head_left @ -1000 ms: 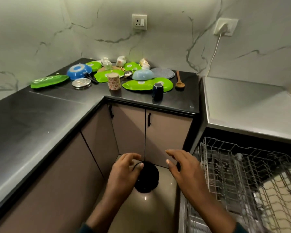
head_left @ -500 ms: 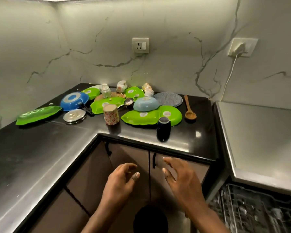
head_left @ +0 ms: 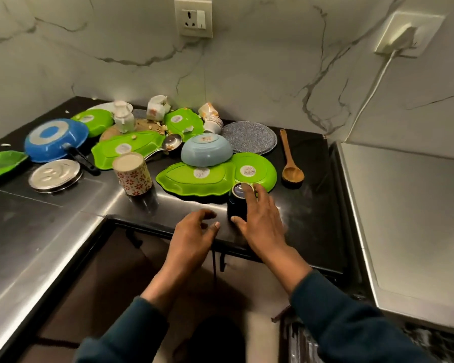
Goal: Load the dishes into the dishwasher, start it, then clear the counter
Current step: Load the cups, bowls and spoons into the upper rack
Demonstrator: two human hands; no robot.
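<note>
Dirty dishes crowd the corner of the black counter (head_left: pixel 63 231). A dark blue cup (head_left: pixel 237 205) stands upside down near the front edge, and my right hand (head_left: pixel 260 221) wraps it, fingers over its base and thumb low on its left side. My left hand (head_left: pixel 194 229) hovers just left of it with fingers spread and holds nothing. Behind the cup lie green leaf-shaped plates (head_left: pixel 197 179), with an upturned light blue bowl (head_left: pixel 206 150) resting on them. A floral cup (head_left: pixel 133 174) stands upside down further left. The dishwasher's steel top (head_left: pixel 409 226) is at the right.
A blue pan (head_left: pixel 54 138), a steel lid (head_left: pixel 54 175), a wooden spoon (head_left: pixel 290 163), a grey round mat (head_left: pixel 249 137), a metal ladle (head_left: pixel 172 142) and small tipped white cups (head_left: pixel 156 108) lie on the counter. A plugged cable (head_left: pixel 372 82) runs down the wall. Cabinet doors are below.
My view rose and moved in from the dishwasher rack toward the counter. Both hands reached forward and up, and my right hand came onto the dark blue cup.
</note>
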